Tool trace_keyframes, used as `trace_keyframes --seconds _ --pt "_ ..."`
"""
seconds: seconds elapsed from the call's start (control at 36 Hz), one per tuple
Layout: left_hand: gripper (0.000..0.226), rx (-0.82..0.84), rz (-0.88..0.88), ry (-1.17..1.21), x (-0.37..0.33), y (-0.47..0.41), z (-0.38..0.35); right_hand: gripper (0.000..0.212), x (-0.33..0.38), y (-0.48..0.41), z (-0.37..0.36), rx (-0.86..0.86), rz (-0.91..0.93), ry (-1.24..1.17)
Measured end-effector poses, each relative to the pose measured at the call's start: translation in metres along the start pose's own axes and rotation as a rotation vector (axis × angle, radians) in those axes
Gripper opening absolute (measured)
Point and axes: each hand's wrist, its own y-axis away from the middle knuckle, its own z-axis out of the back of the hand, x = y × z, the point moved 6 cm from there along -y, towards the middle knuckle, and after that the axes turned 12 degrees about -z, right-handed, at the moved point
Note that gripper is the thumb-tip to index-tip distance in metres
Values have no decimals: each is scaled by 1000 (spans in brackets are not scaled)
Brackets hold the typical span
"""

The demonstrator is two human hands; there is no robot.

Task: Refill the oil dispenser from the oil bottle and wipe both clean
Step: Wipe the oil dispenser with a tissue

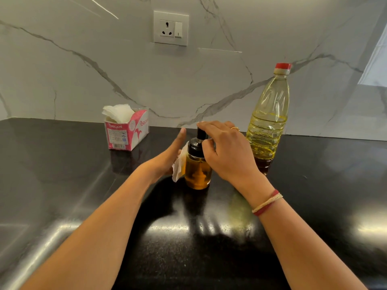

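Right hand (pixel 226 149): fingers curled round the black pump cap (pixel 194 145) of the oil dispenser (pixel 196 174), which stands upright mid-bench (pixel 209 252). Left hand (pixel 165 160) presses a tissue (pixel 178 166) to its left side, thumb straight; other fingers hidden, can't tell. Oil bottle (pixel 268 122) capped, just right.

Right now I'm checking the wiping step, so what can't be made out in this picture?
Head view.
Fingers of left hand: hidden behind tissue and oil dispenser; grip unclear.
Its black cap: partly covered by right hand.
Small print on tissue box: too small to read.
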Motion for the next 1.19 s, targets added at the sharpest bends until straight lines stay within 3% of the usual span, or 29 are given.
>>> trace_keyframes --seconds 0.14,0.22,0.28,0.36,0.44,0.5,0.58,0.69,0.81,1.0,1.19 --pt "102 -80 -82 77 -11 0 20 43 -2 0 0 4 -6 -9" --pt "107 -69 -16 90 0 3 27 44 -1 0 0 3 -2 -12" --pt "99 -5 44 99 9 4 23 44 -1 0 0 4 -3 -20" --pt "92 -38 78 113 13 2 29 46 -2 -1 1 6 -10 -26" --pt "69 -86 96 113 14 4 44 45 -3 -1 0 17 -10 -37" --pt "42 -112 106 164 18 7 49 42 -4 -1 -1 25 -12 -46" --pt "15 -24 64 165 18 6 46 41 -5 -1 -1 25 -17 -54" --pt "37 -24 3 216 17 2 38 40 -5 -1 -2 24 -21 -65" --pt "22 -28 -32 165 16 0 34 40 -7 -2 -3 39 -28 -84" --pt "18 14 -241 249 -10 -4 19 40 -8 -4 -3 44 -45 -123" --pt "17 99 -56 32 17 0 19 40 -8 -4 -4 65 -53 -144"
